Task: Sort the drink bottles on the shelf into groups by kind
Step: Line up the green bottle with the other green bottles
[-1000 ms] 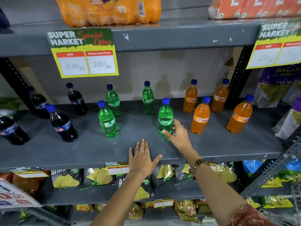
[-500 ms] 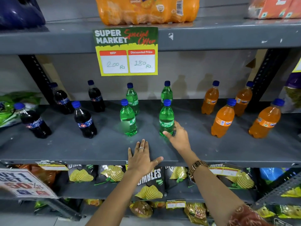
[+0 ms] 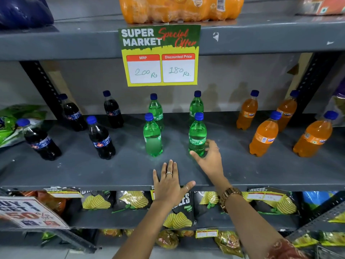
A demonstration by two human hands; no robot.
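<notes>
On the grey middle shelf (image 3: 74, 171) several blue-capped bottles stand in three clusters: dark cola bottles (image 3: 101, 139) at the left, green bottles (image 3: 152, 137) in the centre, orange bottles (image 3: 264, 135) at the right. My right hand (image 3: 211, 159) cups the base of the front right green bottle (image 3: 197, 135), thumb on its left and fingers on its right. My left hand (image 3: 169, 184) lies flat on the shelf's front edge with fingers spread and holds nothing.
A yellow price sign (image 3: 160, 55) hangs from the upper shelf, under an orange multipack (image 3: 179, 8). Chip bags (image 3: 177, 219) fill the shelf below. Black uprights (image 3: 40, 85) frame the bay, with snack bags (image 3: 11, 124) at the far left.
The view has swung to the left, so the bottles sit further right in frame. My right hand has closed in around the front right green bottle's base. My left hand has stayed flat.
</notes>
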